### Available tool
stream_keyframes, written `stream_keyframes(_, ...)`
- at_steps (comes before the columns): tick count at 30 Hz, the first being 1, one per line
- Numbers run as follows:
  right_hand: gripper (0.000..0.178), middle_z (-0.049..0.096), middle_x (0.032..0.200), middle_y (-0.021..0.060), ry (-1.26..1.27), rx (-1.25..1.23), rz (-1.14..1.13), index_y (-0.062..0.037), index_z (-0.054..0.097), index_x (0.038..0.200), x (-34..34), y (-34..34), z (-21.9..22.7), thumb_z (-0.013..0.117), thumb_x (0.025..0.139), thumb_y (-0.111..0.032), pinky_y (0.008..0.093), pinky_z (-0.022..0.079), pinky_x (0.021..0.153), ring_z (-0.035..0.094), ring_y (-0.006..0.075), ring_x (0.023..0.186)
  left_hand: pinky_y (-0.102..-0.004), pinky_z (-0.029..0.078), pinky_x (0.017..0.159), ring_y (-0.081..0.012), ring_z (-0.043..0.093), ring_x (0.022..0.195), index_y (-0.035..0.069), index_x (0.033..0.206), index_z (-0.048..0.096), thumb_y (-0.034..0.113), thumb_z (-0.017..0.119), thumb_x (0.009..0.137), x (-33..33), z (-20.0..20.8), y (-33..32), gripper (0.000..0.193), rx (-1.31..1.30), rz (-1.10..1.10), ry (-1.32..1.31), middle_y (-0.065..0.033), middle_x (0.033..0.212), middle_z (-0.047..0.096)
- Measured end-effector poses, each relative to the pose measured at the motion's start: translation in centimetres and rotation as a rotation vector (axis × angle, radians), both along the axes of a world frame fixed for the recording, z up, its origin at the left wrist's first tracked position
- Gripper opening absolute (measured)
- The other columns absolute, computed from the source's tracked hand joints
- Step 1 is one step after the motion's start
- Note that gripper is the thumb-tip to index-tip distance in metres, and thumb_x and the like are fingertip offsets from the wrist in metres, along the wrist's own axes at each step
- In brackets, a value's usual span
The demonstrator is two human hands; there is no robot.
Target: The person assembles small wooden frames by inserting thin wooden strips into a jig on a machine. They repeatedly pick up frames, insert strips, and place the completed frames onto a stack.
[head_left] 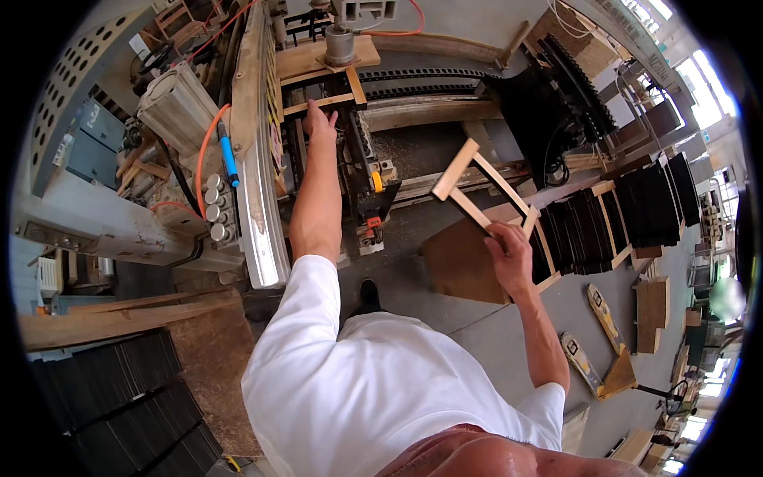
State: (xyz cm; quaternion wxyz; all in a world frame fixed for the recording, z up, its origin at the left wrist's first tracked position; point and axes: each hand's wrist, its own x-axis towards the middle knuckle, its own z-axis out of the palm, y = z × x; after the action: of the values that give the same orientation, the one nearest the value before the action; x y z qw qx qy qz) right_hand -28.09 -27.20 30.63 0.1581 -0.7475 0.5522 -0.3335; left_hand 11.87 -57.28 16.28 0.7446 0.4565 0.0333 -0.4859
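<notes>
My right hand is closed on the near corner of a small rectangular wooden frame, holding it tilted to my right. The frame has one wide light-wood end piece and narrower side rails. My left arm reaches forward into a machine, where a second wooden frame lies under a metal cylinder. At that frame's near rail, my left hand touches the wood with fingers stretched out and apart. Part of this frame is hidden beneath a wooden board.
A row of stacked dark panels with wooden edges stands at right, beside a brown box-like block. A yellow pallet jack rests on the floor. Black cable chain runs behind the machine. More dark panels are stacked at lower left.
</notes>
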Motion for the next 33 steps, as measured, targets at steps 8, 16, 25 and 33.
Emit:
stream_keyframes(8,0.022,0.066,0.095,0.0094,0.105,-0.208,0.422,-0.0043,0.064,0.094,10.3,-11.9,-0.3,0.069,0.073,0.002,0.0384,0.049,0.078,0.059,0.0311,0.088,-0.0442,0.054,0.088,-0.0288,0.057,0.103,-0.003,0.121,0.047,0.023,0.062,0.093,-2.6,-2.4,7.6,0.041,-0.067,-0.026,0.074,-0.0149,0.115,0.054)
stream_keyframes(16,0.023,0.066,0.094,0.0089,0.159,-0.245,0.754,-0.0069,0.062,0.098,20.5,-20.2,-6.4,0.067,0.076,-0.010,0.0425,0.046,0.083,0.058,0.0325,0.091,-0.0389,0.047,0.097,-0.0244,0.058,0.106,0.002,0.115,0.053,-0.004,0.050,0.088,-5.2,-1.7,17.7,0.028,-0.461,-0.247,0.185,-0.0094,0.111,0.059)
stream_keyframes(25,0.028,0.063,0.094,0.0165,0.198,-0.120,0.777,-0.0050,0.059,0.100,21.1,-22.2,-7.2,0.071,0.075,-0.011,0.0443,0.046,0.084,0.059,0.0360,0.096,-0.0425,0.043,0.099,-0.0210,0.057,0.103,0.005,0.112,0.055,0.006,0.056,0.092,-5.5,-2.8,17.4,0.020,-0.460,-0.129,0.220,-0.0074,0.108,0.060)
stream_keyframes(33,0.028,0.066,0.087,0.0164,0.120,-0.167,0.790,-0.0040,0.055,0.098,25.5,-31.0,-9.4,0.069,0.073,-0.007,0.0478,0.046,0.079,0.059,0.0391,0.089,-0.0441,0.037,0.108,-0.0280,0.048,0.127,0.004,0.133,0.043,0.005,0.049,0.097,-10.5,0.1,29.9,0.036,-0.337,-0.123,0.058,-0.0132,0.133,0.050)
